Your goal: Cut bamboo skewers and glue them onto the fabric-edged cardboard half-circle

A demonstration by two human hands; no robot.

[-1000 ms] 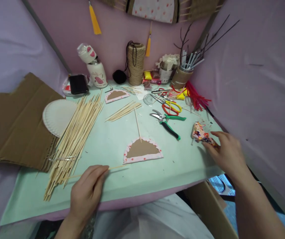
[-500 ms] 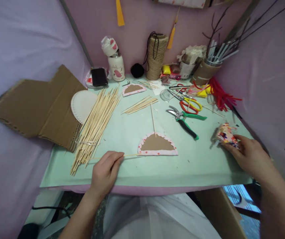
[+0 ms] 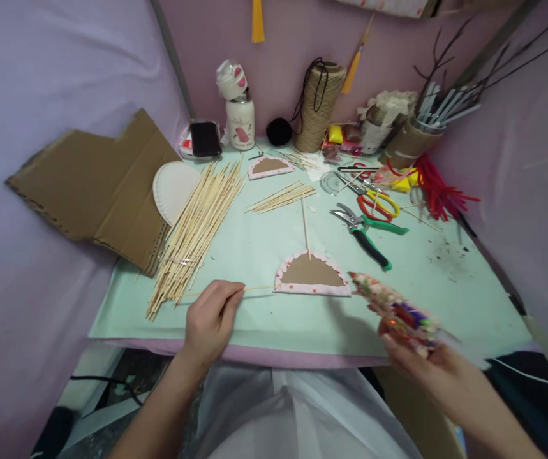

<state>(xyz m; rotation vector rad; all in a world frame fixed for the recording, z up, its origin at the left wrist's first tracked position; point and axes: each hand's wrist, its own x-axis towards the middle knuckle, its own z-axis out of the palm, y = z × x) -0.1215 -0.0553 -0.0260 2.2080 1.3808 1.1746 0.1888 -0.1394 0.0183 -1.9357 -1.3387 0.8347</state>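
Observation:
My left hand (image 3: 210,317) pinches a thin bamboo skewer (image 3: 254,289) that lies flat on the pale green table (image 3: 254,248), its tip touching the left corner of a half-round cardboard piece with a pink dotted edge (image 3: 311,275). Another skewer (image 3: 305,225) sticks out from that piece's top. My right hand (image 3: 414,354) is closed on a colourful patterned glue gun (image 3: 391,304), blurred by motion, held above the table's front edge just right of the half-round piece.
A heap of skewers (image 3: 197,229), a paper plate (image 3: 174,189) and folded cardboard (image 3: 96,185) lie at left. Green-handled pruners (image 3: 367,233), scissors (image 3: 374,203), red pipe cleaners (image 3: 439,191), a twine spool (image 3: 319,108) and a pen cup (image 3: 412,140) crowd the back right.
My right hand has lifted the glue gun off the table's right side and carried it left toward the half-round piece. My left hand keeps its pinch on the skewer.

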